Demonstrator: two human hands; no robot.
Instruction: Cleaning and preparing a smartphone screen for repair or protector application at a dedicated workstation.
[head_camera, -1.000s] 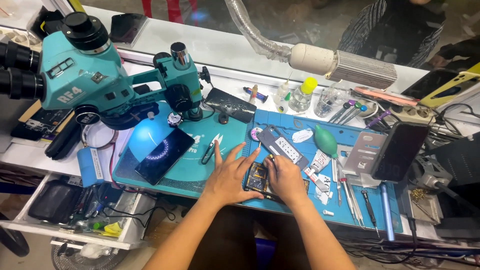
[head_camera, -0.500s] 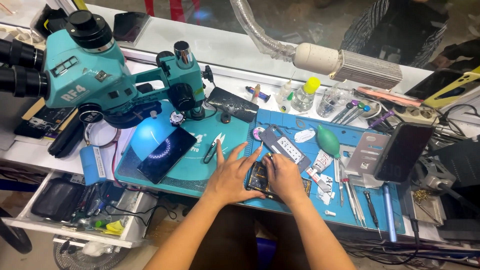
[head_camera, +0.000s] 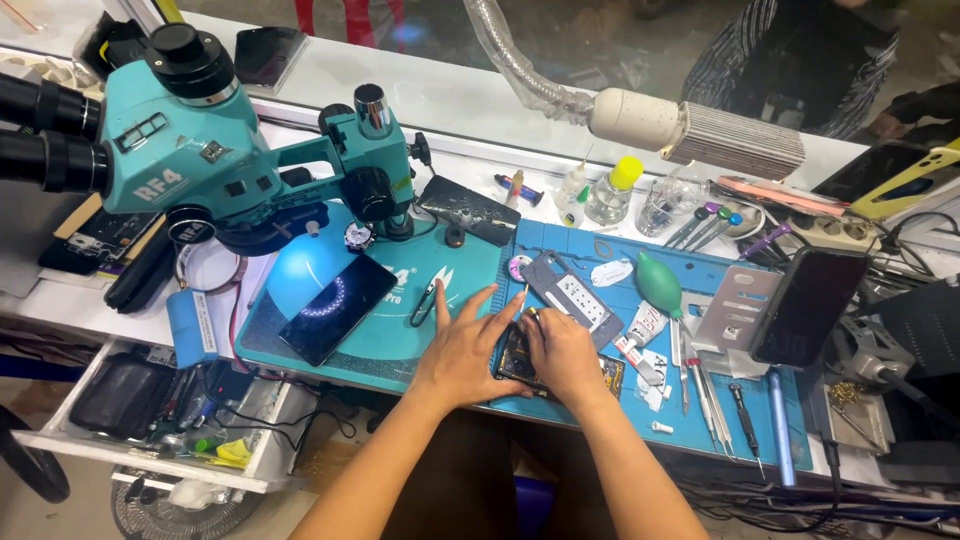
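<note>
**Both hands on opened phone at front of repair mat**

Here, the left hand (head_camera: 462, 350) lies flat on the teal rubber work mat (head_camera: 400, 340), fingers spread, palm down, holding nothing, its inner edge against the dark opened phone body (head_camera: 512, 362). The right hand (head_camera: 560, 352) sits curled on top of that phone, fingers bent and pressing down; whether it pinches a tool, cannot tell. The phone lies at the mat's front edge, mostly hidden under the right hand.

Just left of the left hand are black tweezers (head_camera: 427, 300). Further left, a black phone screen (head_camera: 337, 308) lies tilted under the lit ring of the teal stereo microscope (head_camera: 215, 165). Behind the hands a grey phone back cover (head_camera: 571, 298) lies diagonally, a green rubber air blower (head_camera: 658, 283) beside it. To the right are small screwdrivers (head_camera: 742, 412) and a black phone propped on a metal stand (head_camera: 805, 305).
</note>
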